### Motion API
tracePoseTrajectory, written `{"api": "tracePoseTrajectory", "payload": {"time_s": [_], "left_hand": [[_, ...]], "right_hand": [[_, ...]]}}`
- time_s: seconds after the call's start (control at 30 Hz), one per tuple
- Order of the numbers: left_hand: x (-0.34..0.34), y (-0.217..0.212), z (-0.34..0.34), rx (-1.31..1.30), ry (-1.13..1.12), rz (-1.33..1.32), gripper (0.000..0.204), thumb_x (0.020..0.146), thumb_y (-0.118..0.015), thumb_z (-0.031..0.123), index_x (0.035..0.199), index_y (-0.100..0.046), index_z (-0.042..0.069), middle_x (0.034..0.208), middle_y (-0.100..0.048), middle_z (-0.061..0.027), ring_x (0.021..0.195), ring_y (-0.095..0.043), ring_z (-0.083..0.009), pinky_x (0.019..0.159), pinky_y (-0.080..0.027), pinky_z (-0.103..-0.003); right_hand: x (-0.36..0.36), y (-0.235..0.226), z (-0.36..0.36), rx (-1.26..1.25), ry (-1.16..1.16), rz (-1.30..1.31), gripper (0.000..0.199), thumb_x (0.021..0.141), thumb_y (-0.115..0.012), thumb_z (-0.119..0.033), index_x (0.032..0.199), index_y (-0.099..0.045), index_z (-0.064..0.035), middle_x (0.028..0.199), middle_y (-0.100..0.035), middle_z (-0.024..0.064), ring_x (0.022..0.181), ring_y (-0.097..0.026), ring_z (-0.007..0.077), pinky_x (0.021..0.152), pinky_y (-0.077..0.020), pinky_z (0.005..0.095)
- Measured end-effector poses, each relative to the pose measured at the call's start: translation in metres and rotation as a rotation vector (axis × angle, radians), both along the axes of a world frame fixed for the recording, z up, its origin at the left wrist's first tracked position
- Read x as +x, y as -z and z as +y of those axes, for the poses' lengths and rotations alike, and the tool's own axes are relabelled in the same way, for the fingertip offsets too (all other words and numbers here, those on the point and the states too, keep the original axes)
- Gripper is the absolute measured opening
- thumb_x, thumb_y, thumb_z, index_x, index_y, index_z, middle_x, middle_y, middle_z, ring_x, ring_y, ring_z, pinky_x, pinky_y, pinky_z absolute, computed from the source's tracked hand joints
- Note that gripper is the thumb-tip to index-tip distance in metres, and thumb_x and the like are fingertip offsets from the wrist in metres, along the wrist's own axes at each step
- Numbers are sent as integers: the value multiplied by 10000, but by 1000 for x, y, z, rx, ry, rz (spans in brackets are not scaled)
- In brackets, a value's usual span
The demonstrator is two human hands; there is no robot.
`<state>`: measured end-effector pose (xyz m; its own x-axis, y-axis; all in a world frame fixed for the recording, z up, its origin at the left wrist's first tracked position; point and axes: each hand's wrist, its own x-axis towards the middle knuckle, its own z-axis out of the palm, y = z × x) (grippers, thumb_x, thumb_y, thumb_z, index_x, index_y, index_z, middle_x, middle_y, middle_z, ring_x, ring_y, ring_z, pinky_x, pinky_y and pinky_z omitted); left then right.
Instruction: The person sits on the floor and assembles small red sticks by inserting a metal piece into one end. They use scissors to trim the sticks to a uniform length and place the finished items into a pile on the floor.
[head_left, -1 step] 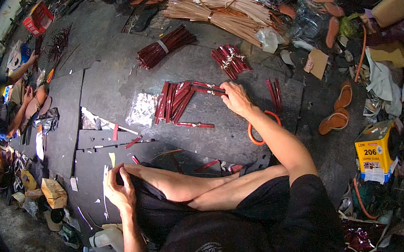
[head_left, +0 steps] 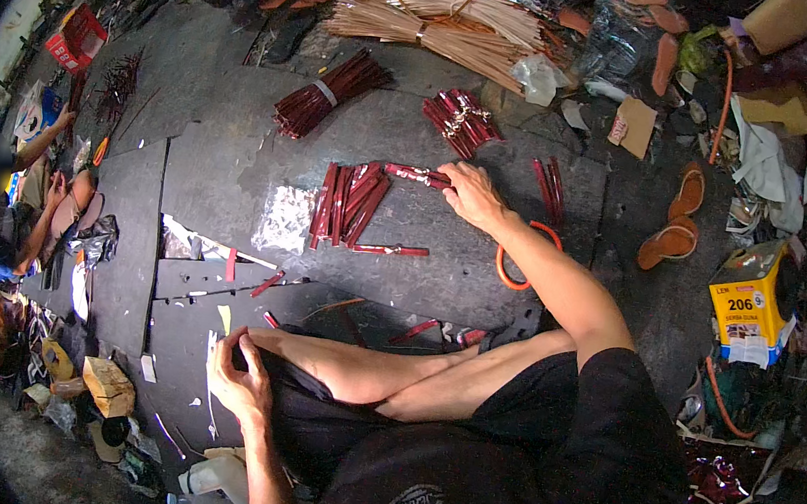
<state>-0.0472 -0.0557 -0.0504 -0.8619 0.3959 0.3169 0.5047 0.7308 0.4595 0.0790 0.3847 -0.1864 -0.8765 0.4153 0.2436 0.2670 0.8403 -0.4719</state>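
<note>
Out ahead of me, my right hand [head_left: 473,200] is closed on the right ends of dark red glossy straps [head_left: 413,174] that carry small shiny metal buckles. The straps lie together, and their exact count is hard to tell. Left of them, a loose stack of plain dark red strips [head_left: 347,207] lies on the dark board. One more buckled strap [head_left: 391,249] lies alone below the stack. By my bent knee, my left hand [head_left: 242,378] hangs with its fingers apart and holds nothing.
Beyond are a tied bundle of dark red strips [head_left: 330,94], a pile of buckled straps [head_left: 461,124] and pale strips [head_left: 431,29]. An orange ring [head_left: 511,280] lies beneath my right forearm. Sandals [head_left: 669,242] and a yellow box [head_left: 752,300] are rightward; another person [head_left: 11,204] sits at left.
The straps at my right fingers were spread apart in a narrow gap and now lie closed together. My left hand has not visibly moved.
</note>
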Motion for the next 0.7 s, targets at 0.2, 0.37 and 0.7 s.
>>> {"api": "tracePoseTrajectory", "payload": {"time_s": [0.2, 0.37, 0.7], "left_hand": [[2, -2, -1, -14, -31, -53, 162, 915, -609, 186, 941, -699, 54, 882, -680, -113, 828, -638, -307, 798, -488, -390], [-1, 1, 7, 23, -47, -90, 199, 922, -595, 214, 950, -704, 50, 886, -683, -115, 835, -648, -301, 790, -491, -388], [0, 4, 6, -27, -30, -8, 194, 922, -606, 231, 953, -707, 68, 913, -692, -105, 856, -646, -303, 815, -496, -391]], "right_hand": [[-5, 8, 12, -2, 76, -79, 166, 810, -698, -106, 953, -657, -33, 892, -609, 144, 878, -601, 340, 778, -473, 437], [-18, 23, 37, 86, 250, -15, 112, 802, -684, -114, 881, -648, -43, 881, -607, 146, 873, -599, 359, 777, -454, 463], [7, 1, 39, 79, 356, 91, 215, 801, -749, -238, 855, -651, -54, 867, -611, 143, 863, -610, 355, 753, -472, 467]]}}
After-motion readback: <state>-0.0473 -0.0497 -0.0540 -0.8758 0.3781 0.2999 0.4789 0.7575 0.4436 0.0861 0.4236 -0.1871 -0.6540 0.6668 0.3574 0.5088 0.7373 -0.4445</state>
